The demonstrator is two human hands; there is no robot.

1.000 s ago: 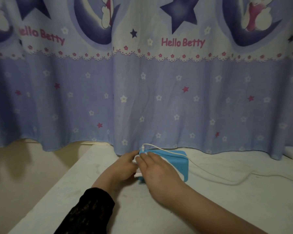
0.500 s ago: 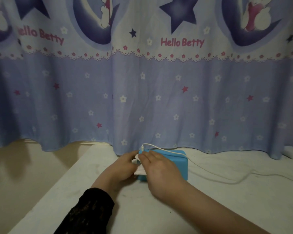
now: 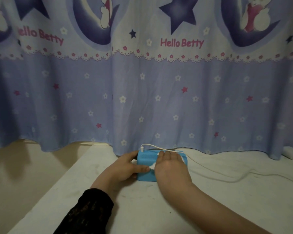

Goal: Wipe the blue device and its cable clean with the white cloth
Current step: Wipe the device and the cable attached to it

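The device (image 3: 146,166) between my hands is bright blue. The cloth (image 3: 152,165) under my right hand (image 3: 170,168) is white, and so is the cable (image 3: 210,171). My left sleeve (image 3: 90,211) is black lace. The curtain (image 3: 142,92) behind has stars.

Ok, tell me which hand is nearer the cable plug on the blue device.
Left. The left hand grips the device's end just below the cable plug; the right hand lies farther right, on the cloth.

Black lace sleeve (image 3: 90,211) (left arm only)
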